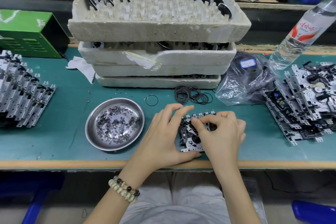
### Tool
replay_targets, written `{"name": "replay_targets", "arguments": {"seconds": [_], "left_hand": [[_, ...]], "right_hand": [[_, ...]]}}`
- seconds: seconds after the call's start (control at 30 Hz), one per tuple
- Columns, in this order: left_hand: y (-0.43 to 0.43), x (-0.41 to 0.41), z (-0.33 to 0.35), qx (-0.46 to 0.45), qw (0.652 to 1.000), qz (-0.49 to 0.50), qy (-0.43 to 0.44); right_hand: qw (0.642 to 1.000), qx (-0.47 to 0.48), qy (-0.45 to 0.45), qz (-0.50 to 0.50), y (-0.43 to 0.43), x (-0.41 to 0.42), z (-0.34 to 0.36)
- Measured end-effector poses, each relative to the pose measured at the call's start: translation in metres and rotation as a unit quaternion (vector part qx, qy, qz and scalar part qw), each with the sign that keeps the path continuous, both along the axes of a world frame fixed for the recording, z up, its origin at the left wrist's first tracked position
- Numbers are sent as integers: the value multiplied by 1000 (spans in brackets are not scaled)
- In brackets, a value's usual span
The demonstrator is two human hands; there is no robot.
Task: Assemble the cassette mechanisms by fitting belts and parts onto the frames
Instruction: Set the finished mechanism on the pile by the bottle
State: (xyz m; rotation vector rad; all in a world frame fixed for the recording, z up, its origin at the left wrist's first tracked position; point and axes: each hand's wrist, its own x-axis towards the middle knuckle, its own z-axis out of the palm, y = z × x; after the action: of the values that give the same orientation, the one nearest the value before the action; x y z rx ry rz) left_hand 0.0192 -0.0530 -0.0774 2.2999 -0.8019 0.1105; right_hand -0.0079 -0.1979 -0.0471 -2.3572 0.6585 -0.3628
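A metal cassette mechanism frame [190, 144] lies on the green mat near the table's front edge. My left hand [163, 136] grips its left side, thumb along the near edge and fingers curled over the top. My right hand [220, 132] rests on the frame's right half, and its thumb and forefinger pinch a small part at the top of the frame; what the part is cannot be made out. Loose black belts [192, 95] lie just behind the hands, with a single belt [151, 100] apart to the left.
A steel dish [101, 143] of small washers sits left of the hands. Stacked foam trays [158, 29] with flywheels stand behind. Frames are piled at left [23, 96] and right [305, 107]. A plastic bag [245, 82], a water bottle [298, 29] and a green box [31, 32] stand around.
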Motion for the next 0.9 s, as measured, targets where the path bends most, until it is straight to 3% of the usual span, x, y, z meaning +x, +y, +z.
{"name": "replay_targets", "arguments": {"seconds": [0.23, 0.4, 0.63, 0.9], "left_hand": [[0, 0, 1, 0, 1000, 4, -2], [0, -1, 1, -2, 1000, 5, 0], [0, -1, 0, -5, 1000, 7, 12], [1, -1, 0, -21, 999, 0, 24]], "right_hand": [[1000, -15, -1, -7, 2, 0, -1], [995, -44, -88, 7, 3, -2, -9], [966, -179, -170, 73, 7, -9, -11], [937, -270, -119, 187, -5, -4, 5]]}}
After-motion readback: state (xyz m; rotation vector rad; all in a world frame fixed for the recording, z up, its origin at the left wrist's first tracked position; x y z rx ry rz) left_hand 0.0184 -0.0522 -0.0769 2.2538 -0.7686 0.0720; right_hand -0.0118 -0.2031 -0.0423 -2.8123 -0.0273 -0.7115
